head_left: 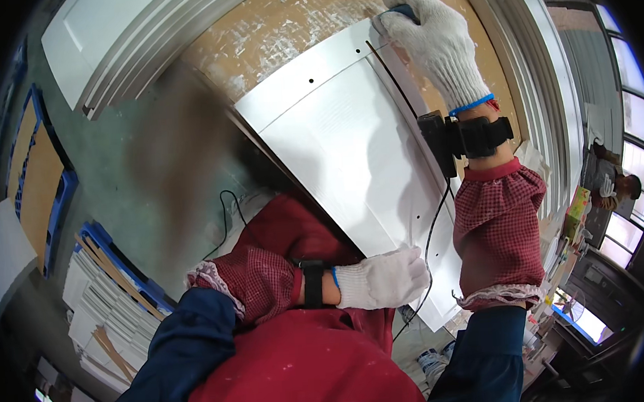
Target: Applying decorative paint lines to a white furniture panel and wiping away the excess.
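Note:
A white cabinet door panel point(326, 142) with small dark holes near both ends lies slanted in front of me, from far left to near right. My left hand point(384, 279), in a white knit glove, grips its near left edge, fingers bent over the top; its thumb is hidden. At the far right corner of the door is my gloved right hand point(430, 39). Its fingers curl round a small dark blue thing point(402, 12), mostly covered, whose kind I cannot make out.
Under the door is a brown, paint-scuffed board surface point(284, 28). White panels are stacked at the far left point(121, 51) and along the right point(534, 81). More strips point(112, 299) lie low at left. A black cable point(434, 228) crosses the door; a brown blur point(181, 150) hangs at left.

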The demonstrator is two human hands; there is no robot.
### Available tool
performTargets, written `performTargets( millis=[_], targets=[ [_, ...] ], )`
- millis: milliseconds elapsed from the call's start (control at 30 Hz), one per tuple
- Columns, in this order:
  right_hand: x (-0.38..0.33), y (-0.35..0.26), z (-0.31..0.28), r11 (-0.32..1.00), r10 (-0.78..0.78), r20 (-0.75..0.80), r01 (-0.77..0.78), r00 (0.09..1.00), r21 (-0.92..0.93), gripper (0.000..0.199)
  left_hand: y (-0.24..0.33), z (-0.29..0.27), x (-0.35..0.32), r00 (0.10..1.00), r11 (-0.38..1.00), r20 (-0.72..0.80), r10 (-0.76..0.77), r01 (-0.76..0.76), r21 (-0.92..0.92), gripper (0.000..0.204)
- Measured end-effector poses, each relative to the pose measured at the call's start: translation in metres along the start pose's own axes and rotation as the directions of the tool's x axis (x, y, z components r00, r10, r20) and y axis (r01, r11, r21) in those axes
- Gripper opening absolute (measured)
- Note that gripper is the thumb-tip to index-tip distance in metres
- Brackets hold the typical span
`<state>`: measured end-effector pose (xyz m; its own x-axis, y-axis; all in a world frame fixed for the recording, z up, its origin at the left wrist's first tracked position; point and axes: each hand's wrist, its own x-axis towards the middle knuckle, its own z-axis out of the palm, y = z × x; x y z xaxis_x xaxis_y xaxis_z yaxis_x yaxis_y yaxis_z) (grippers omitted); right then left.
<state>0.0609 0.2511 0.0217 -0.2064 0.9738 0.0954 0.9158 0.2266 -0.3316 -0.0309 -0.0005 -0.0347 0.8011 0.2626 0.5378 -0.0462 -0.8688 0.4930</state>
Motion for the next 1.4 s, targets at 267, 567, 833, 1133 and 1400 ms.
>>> performTargets(
  millis=[267, 567, 833, 1133, 1400],
  targets=[
    [-0.007, 0.007, -0.006, 1.000, 0.001, 0.077, -0.002, 0.997, 0.018, 0.037, 0.000, 0.007, 0.000, 0.997, 0.998, -0.071, -0.033, 0.029, -0.059, 0.015],
    [0.016, -0.033, -0.007, 0.979, -0.039, -0.061, 0.050, 0.997, 0.197, 0.018, 0.004, 0.011, -0.002, 0.985, 0.993, -0.141, -0.097, 0.106, 0.056, 0.018],
    [0.008, -0.060, -0.035, 0.918, 0.217, 0.208, -0.272, 0.954, 0.289, 0.019, 0.005, 0.016, -0.003, 0.989, 0.990, -0.056, -0.138, 0.139, 0.026, 0.017],
    [0.018, -0.037, -0.014, 0.985, 0.023, 0.033, -0.028, 0.999, 0.172, 0.016, 0.006, 0.027, -0.006, 0.990, 0.984, -0.106, -0.097, 0.111, 0.137, 0.020],
    [0.017, -0.031, -0.008, 0.987, -0.055, -0.057, 0.063, 0.997, 0.145, 0.013, 0.006, 0.022, -0.002, 0.986, 0.993, -0.136, -0.094, 0.103, 0.062, 0.019]
  ],
)
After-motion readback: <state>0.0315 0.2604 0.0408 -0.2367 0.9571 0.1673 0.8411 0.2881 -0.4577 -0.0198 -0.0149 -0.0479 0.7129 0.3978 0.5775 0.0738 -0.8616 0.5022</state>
